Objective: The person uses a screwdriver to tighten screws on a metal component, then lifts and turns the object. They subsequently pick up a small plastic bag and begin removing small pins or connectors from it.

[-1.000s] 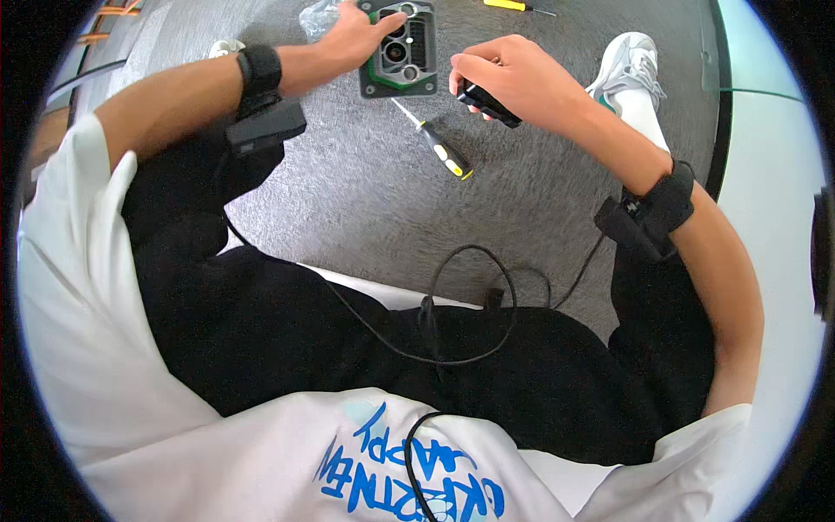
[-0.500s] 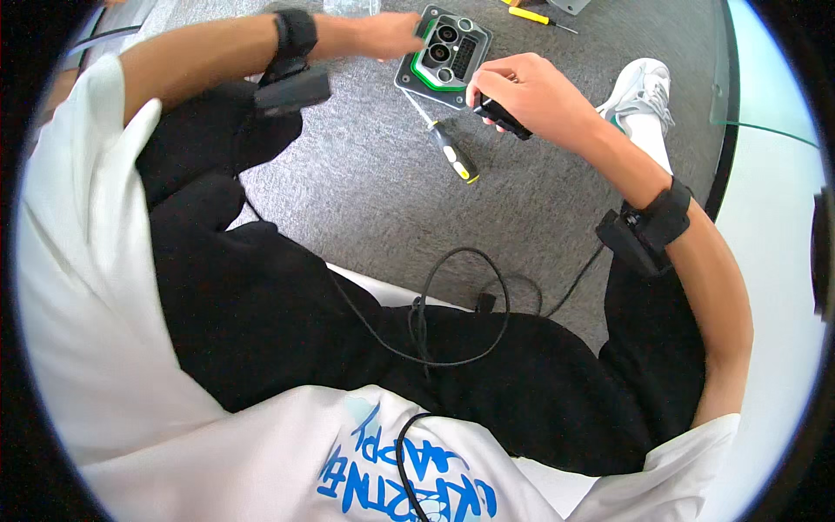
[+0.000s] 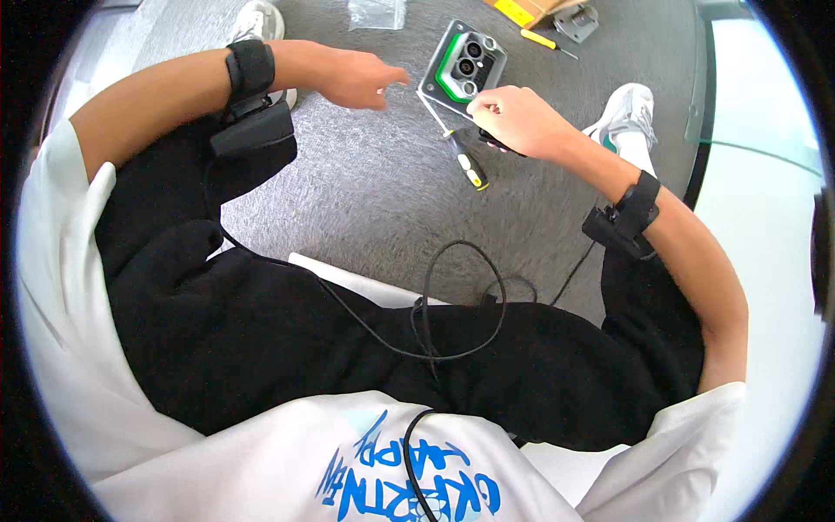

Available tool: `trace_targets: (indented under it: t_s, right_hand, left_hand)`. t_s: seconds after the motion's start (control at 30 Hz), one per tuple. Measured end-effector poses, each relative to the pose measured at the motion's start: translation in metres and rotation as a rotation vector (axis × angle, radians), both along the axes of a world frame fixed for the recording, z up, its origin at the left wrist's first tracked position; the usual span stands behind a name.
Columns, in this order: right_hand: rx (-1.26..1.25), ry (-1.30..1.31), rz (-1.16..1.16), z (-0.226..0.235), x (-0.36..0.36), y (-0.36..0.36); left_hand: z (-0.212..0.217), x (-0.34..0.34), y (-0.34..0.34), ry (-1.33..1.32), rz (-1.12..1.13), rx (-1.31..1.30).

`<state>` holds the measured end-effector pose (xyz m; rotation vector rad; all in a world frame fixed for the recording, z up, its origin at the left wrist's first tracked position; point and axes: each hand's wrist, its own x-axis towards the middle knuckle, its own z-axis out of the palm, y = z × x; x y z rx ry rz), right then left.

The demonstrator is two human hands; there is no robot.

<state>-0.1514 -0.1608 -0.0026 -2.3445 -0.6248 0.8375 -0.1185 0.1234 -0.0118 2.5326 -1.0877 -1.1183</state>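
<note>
Okay, looking down at a gray floor [image 3: 365,217] between two spread legs in black trousers [image 3: 391,357]. Left hand [image 3: 357,78] just to the left of a gray housing [image 3: 467,74], loosely bent with the index finger pointing at it — nothing visible in the grip, so pretty much released. Right hand [image 3: 522,122] curled around a black object [image 3: 499,143], mostly hidden under the palm, so can't tell much about its shape. Right by the housing's lower right corner too, overlapping it in this view; can't say for sure about contact.

As for the housing itself: lying on the floor up top, a bit right of center, tilted in the view, with a bright green edge and two round dark openings facing up. Just below it, a black-and-yellow screwdriver [image 3: 467,161], slanted, shaft toward the lower left corner. Farther up, a clear plastic bag [image 3: 377,14] on the left — then, on the right, a brown box [image 3: 550,7], a smaller yellow-handled screwdriver [image 3: 538,38] and a gray metal part [image 3: 577,23], all bunched close together.
</note>
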Motion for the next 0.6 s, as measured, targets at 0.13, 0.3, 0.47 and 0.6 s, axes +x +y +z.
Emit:
trace_targets:
  t_s: [0.13, 0.3, 0.47, 0.6]
  right_hand:
    - [-0.051, 0.233, -0.090, 0.005, 0.007, 0.028]
    - [0.087, 0.612, -0.200, 0.004, 0.011, 0.063]
    - [0.470, 0.849, -0.325, 0.003, 0.015, 0.108]
    - [0.524, 0.800, -0.369, -0.001, 0.016, 0.118]
  left_hand:
    - [0.028, -0.011, 0.012, -0.033, -0.008, -0.053]
    - [0.045, -0.025, 0.024, 0.001, 0.121, -0.162]
    - [0.037, -0.026, 0.031, 0.045, 0.190, -0.218]
    - [0.033, -0.019, 0.033, 0.041, 0.237, -0.243]
